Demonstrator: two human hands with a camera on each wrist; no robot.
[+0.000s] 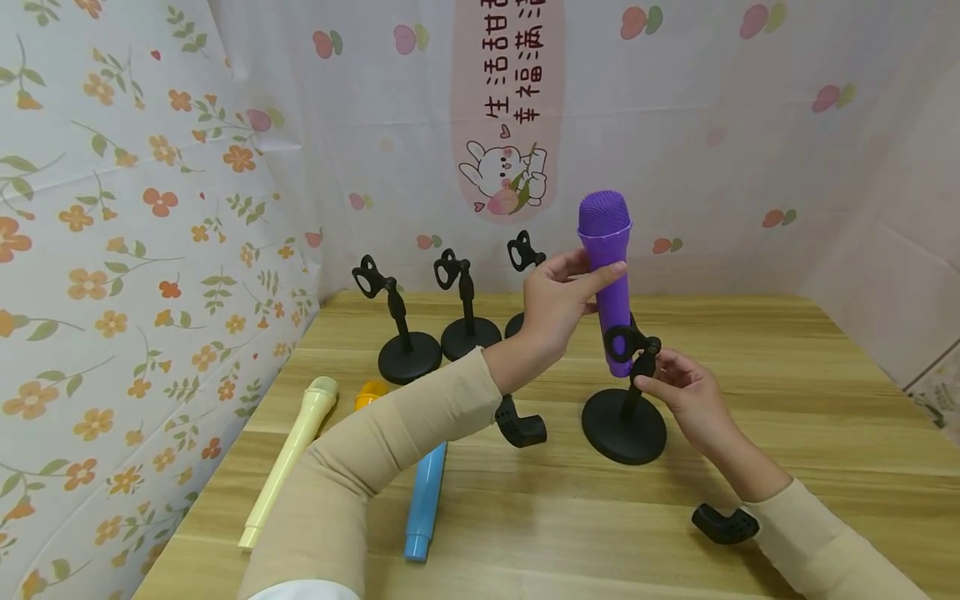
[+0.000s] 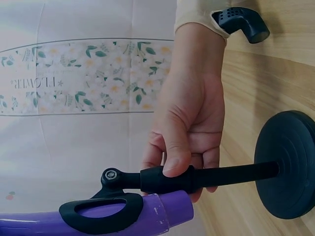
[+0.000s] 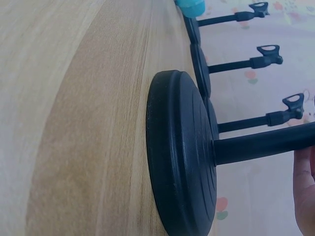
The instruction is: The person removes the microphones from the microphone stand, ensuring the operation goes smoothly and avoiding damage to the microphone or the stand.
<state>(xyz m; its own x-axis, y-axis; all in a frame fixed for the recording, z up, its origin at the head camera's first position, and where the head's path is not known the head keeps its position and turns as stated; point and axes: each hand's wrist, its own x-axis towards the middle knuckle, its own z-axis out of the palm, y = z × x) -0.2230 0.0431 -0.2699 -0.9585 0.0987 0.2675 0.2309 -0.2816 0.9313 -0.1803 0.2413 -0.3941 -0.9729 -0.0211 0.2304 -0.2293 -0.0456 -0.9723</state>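
My left hand (image 1: 576, 290) grips a purple toy microphone (image 1: 609, 267) by its handle and holds it upright. The handle's lower end sits in the black clip (image 1: 625, 342) of a microphone stand (image 1: 624, 427) on the wooden table. My right hand (image 1: 666, 382) holds the stand's stem just below the clip. In the left wrist view the right hand (image 2: 189, 142) curls round the stem, and the clip (image 2: 101, 212) encircles the purple handle (image 2: 165, 216). The right wrist view shows the round base (image 3: 179, 157) flat on the table and one fingertip (image 3: 305, 189) by the stem.
Three more black stands (image 1: 408, 357) (image 1: 470, 336) (image 1: 525, 250) line the back of the table (image 1: 787, 433). Cream (image 1: 288, 458), orange (image 1: 369, 392) and blue (image 1: 425, 500) toy microphones lie at the front left. Patterned cloth walls close the left side and the back.
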